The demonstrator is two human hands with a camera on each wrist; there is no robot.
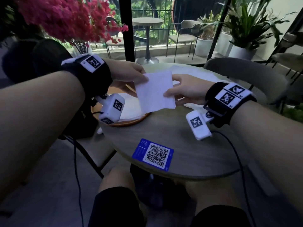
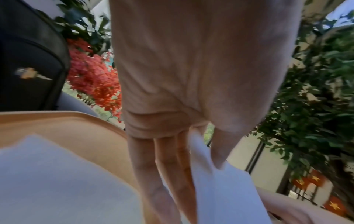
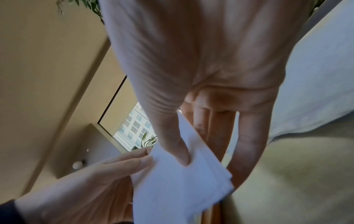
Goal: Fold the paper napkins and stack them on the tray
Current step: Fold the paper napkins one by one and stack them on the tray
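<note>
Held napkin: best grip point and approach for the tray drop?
Keep the folded napkin pinched at its side edges, left hand and right hand from opposite sides. It is limp and hangs over the tray, so a two-edge hold likely keeps it flat.

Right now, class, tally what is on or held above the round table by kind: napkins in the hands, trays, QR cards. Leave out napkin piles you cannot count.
Napkin held by left hand and right hand: 1
Wooden tray: 1
Blue QR card: 1
Total: 3
</note>
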